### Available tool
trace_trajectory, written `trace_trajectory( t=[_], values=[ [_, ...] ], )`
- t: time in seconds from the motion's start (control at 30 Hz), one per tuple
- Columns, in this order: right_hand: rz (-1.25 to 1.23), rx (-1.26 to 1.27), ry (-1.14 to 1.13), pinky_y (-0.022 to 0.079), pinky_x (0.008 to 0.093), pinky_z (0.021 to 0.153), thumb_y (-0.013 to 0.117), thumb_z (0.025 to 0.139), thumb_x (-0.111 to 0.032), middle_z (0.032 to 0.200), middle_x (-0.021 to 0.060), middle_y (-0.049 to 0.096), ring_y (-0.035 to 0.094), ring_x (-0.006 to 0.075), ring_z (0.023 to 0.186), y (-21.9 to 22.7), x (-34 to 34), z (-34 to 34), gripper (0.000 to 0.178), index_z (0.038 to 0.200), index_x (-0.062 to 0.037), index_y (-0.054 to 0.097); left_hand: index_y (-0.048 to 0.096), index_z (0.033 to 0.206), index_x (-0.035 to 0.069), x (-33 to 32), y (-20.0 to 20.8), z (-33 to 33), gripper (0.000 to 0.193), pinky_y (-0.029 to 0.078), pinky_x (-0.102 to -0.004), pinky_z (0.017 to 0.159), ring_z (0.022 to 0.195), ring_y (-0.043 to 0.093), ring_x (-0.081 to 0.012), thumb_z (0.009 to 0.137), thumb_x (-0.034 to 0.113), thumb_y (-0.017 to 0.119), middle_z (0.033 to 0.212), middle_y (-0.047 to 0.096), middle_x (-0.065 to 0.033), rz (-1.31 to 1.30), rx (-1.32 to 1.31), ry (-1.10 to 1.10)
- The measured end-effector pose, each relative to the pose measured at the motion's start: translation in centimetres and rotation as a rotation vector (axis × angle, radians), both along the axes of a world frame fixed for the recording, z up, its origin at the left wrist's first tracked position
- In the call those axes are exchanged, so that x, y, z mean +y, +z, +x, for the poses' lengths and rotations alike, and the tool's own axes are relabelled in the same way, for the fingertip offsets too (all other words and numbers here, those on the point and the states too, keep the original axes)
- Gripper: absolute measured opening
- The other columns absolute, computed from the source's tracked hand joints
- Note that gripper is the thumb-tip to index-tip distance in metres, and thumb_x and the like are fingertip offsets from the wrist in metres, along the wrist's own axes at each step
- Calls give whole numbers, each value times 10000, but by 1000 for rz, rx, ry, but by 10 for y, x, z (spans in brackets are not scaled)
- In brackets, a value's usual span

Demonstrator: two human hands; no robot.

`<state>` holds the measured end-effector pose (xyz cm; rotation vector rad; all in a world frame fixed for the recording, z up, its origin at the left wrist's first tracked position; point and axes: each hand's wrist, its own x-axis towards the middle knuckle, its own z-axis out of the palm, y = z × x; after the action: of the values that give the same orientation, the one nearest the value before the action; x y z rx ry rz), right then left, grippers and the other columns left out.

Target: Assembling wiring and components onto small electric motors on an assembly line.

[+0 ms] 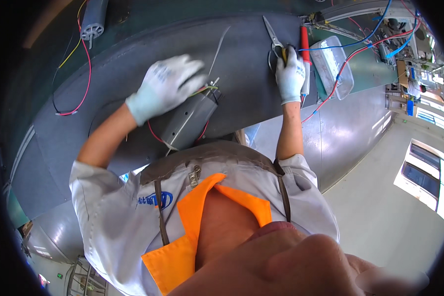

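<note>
In a white glove, my left hand [170,85] hovers by the end of a grey cylindrical motor [188,122], its fingers stretched out and slightly blurred. The motor lies tilted near my apron, with red wires along its sides and a yellow-green wire at its far end. A thin pale strip like a cable tie [219,52] extends from that end. My gloved right hand [290,79] is closed around a small tool with yellow and black parts [284,54], mostly hidden by the fingers. Beside it lie scissors [272,33] and a red-and-white rod-shaped tool [305,56].
A clear plastic box [334,69] stands right of the rod-shaped tool on the dark mat [241,89]. Red and blue cables [352,54] cross over it. Another grey motor [93,22] with looped wires lies at the far left.
</note>
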<state>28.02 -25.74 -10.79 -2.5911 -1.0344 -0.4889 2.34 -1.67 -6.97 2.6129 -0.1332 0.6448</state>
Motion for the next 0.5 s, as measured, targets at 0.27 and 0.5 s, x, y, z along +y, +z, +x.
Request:
trace_trajectory(
  t=[0.27, 0.5],
  values=[
    [-99, 275, 211, 455, 486, 976, 657, 812, 1, 1228, 250, 579, 573, 427, 1085, 17, -92, -111, 604, 1397, -31, 513, 707, 1146, 32, 10, -5, 46, 343, 515, -333, 902, 984, 660, -196, 972, 318, 633, 1126, 694, -68, -951, 691, -145],
    [342, 1220, -103, 480, 371, 999, 687, 837, 43, 1308, 216, 583, 596, 313, 1209, 28, -108, -102, 623, 1421, -7, 476, 627, 1223, -14, 20, -25, 38, 442, 548, -423, 948, 1047, 666, -243, 1024, 374, 551, 1166, 667, -146, -1815, 586, -104]
  ],
)
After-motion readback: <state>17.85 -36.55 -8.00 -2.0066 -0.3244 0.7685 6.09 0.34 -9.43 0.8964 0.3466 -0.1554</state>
